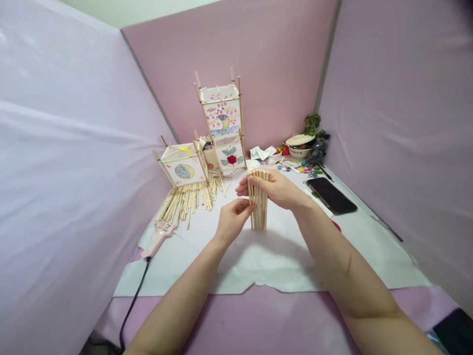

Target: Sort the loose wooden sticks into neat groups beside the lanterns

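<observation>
A row of thin wooden sticks point(260, 209) stands upright on the white paper in front of me, lower ends touching it. My right hand point(283, 188) is wrapped round the upper part of the sticks, thumb on the near side and fingers behind. Lower down on the left, my left hand point(232, 219) pinches the outermost stick between thumb and fingers. Behind to the left, many loose sticks point(190, 199) lie spread below a small paper lantern point(186, 170) with a stick frame and a painted moon.
White paper point(207, 261) covers the table. A two-tier painted lantern point(223, 116) stands at the back. A pale pink corded tool, like a glue gun point(160, 236), lies left. On the right are a black phone point(332, 195), paint pots point(284, 168) and a lidded bowl point(298, 152).
</observation>
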`<state>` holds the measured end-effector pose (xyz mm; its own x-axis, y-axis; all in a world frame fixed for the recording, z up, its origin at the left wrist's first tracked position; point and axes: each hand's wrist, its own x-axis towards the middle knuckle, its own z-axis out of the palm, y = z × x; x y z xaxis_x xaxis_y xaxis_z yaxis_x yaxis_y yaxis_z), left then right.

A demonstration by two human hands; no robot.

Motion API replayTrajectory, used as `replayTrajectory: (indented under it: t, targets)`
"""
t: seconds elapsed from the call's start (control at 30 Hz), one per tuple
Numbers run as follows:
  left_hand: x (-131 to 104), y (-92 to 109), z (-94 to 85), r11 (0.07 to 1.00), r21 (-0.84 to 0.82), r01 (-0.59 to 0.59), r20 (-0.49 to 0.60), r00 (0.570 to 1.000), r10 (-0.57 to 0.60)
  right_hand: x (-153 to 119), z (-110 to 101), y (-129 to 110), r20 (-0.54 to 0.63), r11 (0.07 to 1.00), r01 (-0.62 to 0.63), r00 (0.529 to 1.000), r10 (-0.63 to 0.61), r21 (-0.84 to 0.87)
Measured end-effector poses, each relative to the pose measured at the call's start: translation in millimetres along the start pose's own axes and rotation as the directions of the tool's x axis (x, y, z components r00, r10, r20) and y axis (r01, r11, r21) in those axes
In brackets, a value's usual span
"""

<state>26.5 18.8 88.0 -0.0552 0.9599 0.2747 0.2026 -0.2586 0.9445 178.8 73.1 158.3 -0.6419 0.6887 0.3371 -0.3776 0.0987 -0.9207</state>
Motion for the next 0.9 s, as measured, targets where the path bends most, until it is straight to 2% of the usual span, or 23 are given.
replayTrajectory:
  t: [0.23, 0.5, 0.7, 0.9]
  targets:
    - [-2.5, -2.6, 2.9, 0.999, -0.032, -0.006, 0.031, 0.999, 0.007, 0.4, -4.2, 3.4, 0.000, 0.999, 0.019, 1.000, -0.019, 0.035]
    - [-2.1, -1.0, 5.7, 0.997, -0.066, -0.028, 0.035, 0.999, 0.030, 0.7, 0.4, 2.2, 0.001, 1.000, 0.018, 1.000, -0.018, -0.008]
    - [-2.7, -1.3, 8.1, 0.999, -0.022, 0.037, 0.017, 0.999, -0.037, 0.5, 3.4, 0.4, 0.001, 1.000, 0.015, 1.000, -0.015, -0.007]
    - [-2.5, -0.5, 7.8, 0.999, -0.001, 0.043, 0.025, 0.999, -0.043, 0.3, 3.6, -0.2, 0.005, 1.000, 0.014, 1.000, -0.014, -0.019]
